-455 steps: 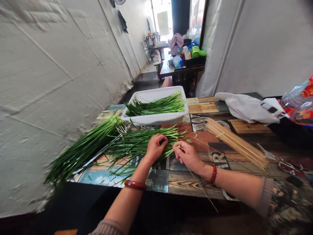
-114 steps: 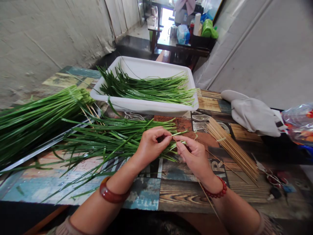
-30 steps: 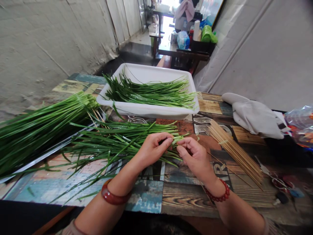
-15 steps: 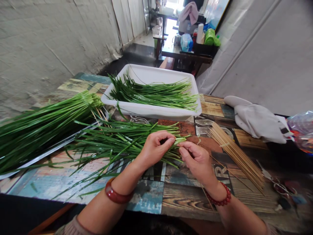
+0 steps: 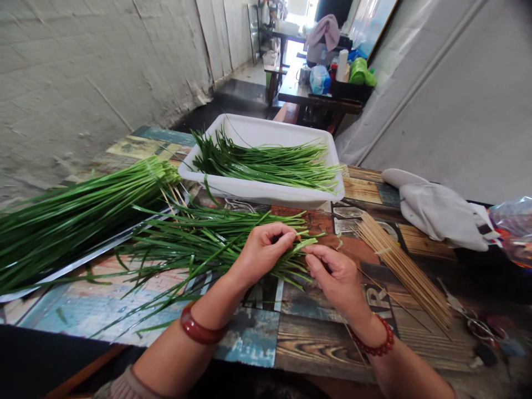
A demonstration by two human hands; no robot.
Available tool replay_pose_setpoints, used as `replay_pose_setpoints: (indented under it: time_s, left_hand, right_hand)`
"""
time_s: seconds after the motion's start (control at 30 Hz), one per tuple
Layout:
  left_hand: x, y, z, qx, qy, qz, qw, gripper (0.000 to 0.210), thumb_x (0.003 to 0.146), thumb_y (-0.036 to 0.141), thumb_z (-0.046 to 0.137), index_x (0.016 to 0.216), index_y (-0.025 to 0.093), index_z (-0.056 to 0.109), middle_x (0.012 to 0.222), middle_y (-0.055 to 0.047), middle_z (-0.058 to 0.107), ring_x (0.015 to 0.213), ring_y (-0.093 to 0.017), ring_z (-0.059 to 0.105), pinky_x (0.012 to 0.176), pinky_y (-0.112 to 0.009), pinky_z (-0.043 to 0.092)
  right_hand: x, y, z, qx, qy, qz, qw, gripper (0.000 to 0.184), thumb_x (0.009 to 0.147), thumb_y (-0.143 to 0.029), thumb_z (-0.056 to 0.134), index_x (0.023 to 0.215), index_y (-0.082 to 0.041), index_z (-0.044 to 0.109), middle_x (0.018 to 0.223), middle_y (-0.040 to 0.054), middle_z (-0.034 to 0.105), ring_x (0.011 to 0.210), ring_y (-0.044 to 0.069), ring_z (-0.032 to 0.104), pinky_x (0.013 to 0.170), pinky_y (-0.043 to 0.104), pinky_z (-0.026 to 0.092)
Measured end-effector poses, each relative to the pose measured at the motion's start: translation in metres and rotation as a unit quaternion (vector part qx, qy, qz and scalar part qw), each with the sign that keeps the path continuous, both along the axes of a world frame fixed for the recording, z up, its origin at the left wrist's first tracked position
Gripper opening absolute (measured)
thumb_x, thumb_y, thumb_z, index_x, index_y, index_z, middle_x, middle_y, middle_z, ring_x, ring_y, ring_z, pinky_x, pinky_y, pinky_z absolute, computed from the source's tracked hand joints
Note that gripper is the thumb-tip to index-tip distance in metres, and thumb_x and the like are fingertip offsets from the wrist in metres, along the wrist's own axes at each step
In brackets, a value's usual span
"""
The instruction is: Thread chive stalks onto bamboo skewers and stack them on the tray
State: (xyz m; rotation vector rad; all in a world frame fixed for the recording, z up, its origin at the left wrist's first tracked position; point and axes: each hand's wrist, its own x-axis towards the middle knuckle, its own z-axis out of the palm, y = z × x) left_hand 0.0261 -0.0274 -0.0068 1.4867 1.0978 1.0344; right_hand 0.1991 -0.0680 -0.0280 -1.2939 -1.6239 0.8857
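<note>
My left hand (image 5: 266, 249) is closed on a few garlic chives, their pale cut ends (image 5: 308, 242) sticking out past the thumb and finger. Beneath it, a loose spread of garlic chives (image 5: 178, 244) lies across the table, leaves toward the left. My right hand (image 5: 332, 271) is pinched close beside those pale ends. A thin bamboo skewer (image 5: 354, 339) slants from under this hand toward the table's front edge, in line with the pinched fingertips; the hand hides its upper part. Further right lies a tied bundle of bamboo skewers (image 5: 403, 271).
Behind the hands stands a white plastic tub (image 5: 261, 188) with more chives in it. A thick chive bundle (image 5: 83, 205) rests on a tray at left. At right are a grey-white cap (image 5: 440, 210), scissors (image 5: 477, 321) and a plastic bag (image 5: 513, 221).
The pale chive ends now stick out a little further and more apart from my right fingertips. Both hands have otherwise barely moved, and the whole view has shifted slightly.
</note>
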Motion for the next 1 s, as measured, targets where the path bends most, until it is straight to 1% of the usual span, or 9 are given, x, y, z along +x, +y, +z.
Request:
replay_pose_setpoints:
  time_s: [0.23,0.4,0.67,0.77,0.87,0.93,1.0]
  left_hand:
    - [0.0,-0.001,0.001,-0.031,-0.039,0.008,0.999,0.025,0.083,0.031,0.057,0.066,0.013,0.062,0.062,0.001,0.055,0.059,-0.009,0.045,0.057,-0.021,0.038]
    - [0.0,-0.001,0.002,-0.034,-0.033,-0.006,0.999,0.024,0.082,0.03,0.057,0.066,0.012,0.063,0.065,0.0,0.056,0.062,-0.01,0.046,0.059,-0.021,0.038]
    - [0.0,0.0,0.0,-0.002,0.002,-0.011,1.0,0.022,0.083,0.028,0.057,0.07,0.012,0.066,0.07,-0.002,0.06,0.068,-0.011,0.052,0.064,-0.022,0.041]
    - [0.001,0.0,-0.001,0.024,0.025,-0.021,0.999,0.022,0.083,0.025,0.056,0.069,0.012,0.066,0.07,-0.002,0.061,0.068,-0.011,0.053,0.066,-0.022,0.041]
    - [0.005,-0.001,-0.002,0.061,0.054,-0.02,0.996,0.022,0.084,0.022,0.055,0.066,0.013,0.064,0.067,-0.001,0.06,0.066,-0.011,0.053,0.066,-0.022,0.04]
    - [0.006,-0.001,-0.002,0.082,0.08,-0.005,0.993,0.023,0.084,0.021,0.054,0.065,0.013,0.063,0.066,-0.001,0.059,0.066,-0.011,0.053,0.066,-0.022,0.04]
    - [0.006,-0.002,-0.001,0.088,0.101,-0.003,0.991,0.022,0.085,0.022,0.054,0.068,0.013,0.064,0.069,-0.002,0.061,0.069,-0.012,0.055,0.068,-0.022,0.041]
  right_hand:
    - [0.0,0.0,-0.001,0.004,-0.009,0.004,1.0,0.019,0.088,-0.029,0.057,0.094,-0.02,0.071,0.067,0.0025,0.067,0.06,0.015,0.062,0.047,0.023,0.045]
    - [0.002,-0.001,-0.004,0.009,-0.01,0.006,1.0,0.019,0.088,-0.03,0.056,0.095,-0.019,0.071,0.068,0.0026,0.067,0.06,0.015,0.062,0.05,0.023,0.046]
    - [0.0,0.0,-0.004,0.0,-0.001,0.014,1.0,0.018,0.089,-0.029,0.055,0.093,-0.018,0.068,0.067,0.0014,0.064,0.056,0.012,0.058,0.049,0.022,0.043]
    - [0.0,-0.001,-0.006,-0.024,0.013,0.012,1.0,0.017,0.089,-0.031,0.055,0.092,-0.018,0.066,0.063,-0.0007,0.059,0.049,0.01,0.052,0.044,0.02,0.038]
    - [-0.002,0.0,-0.009,-0.063,0.064,0.007,0.996,0.014,0.089,-0.032,0.056,0.089,-0.019,0.061,0.06,-0.0036,0.054,0.045,0.008,0.046,0.041,0.019,0.035]
    - [-0.004,0.002,-0.01,-0.082,0.11,0.001,0.991,0.014,0.088,-0.033,0.057,0.094,-0.02,0.056,0.059,-0.0058,0.051,0.045,0.008,0.044,0.041,0.019,0.035]
    - [-0.004,0.002,-0.009,-0.085,0.126,-0.003,0.988,0.022,0.088,-0.032,0.057,0.107,-0.021,0.053,0.059,-0.0071,0.049,0.045,0.008,0.043,0.042,0.019,0.035]
